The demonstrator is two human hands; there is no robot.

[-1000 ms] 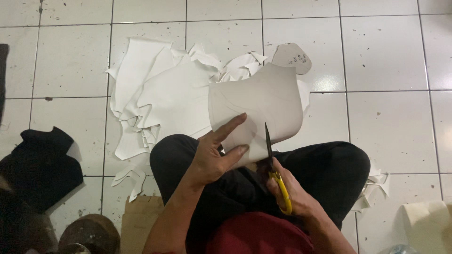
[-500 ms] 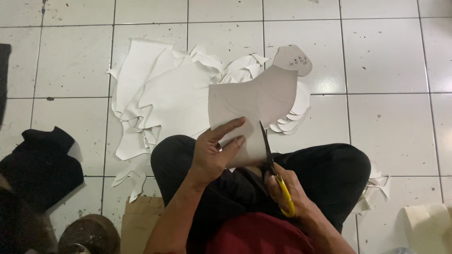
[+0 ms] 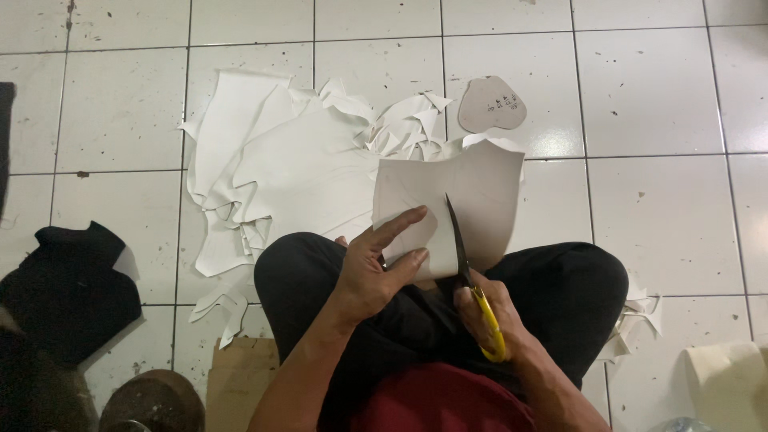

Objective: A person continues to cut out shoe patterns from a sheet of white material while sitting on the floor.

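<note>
1. You sit cross-legged on a white tiled floor (image 3: 664, 96), a makeshift cutting workshop at ground level.
2. Heaped white offcuts (image 3: 280, 168) and a grey template piece (image 3: 491, 104) lie spread before you.
3. Cardboard (image 3: 240, 372) and dark fabric (image 3: 68, 288) crowd the edges.

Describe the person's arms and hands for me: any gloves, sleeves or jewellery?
Both hands are bare: no gloves on the left hand or the right hand. Both forearms are uncovered as far as the frame shows, with no sleeve edge in view. No watch or bracelet shows at either wrist. Whether a finger carries a ring is too small to tell.
</note>
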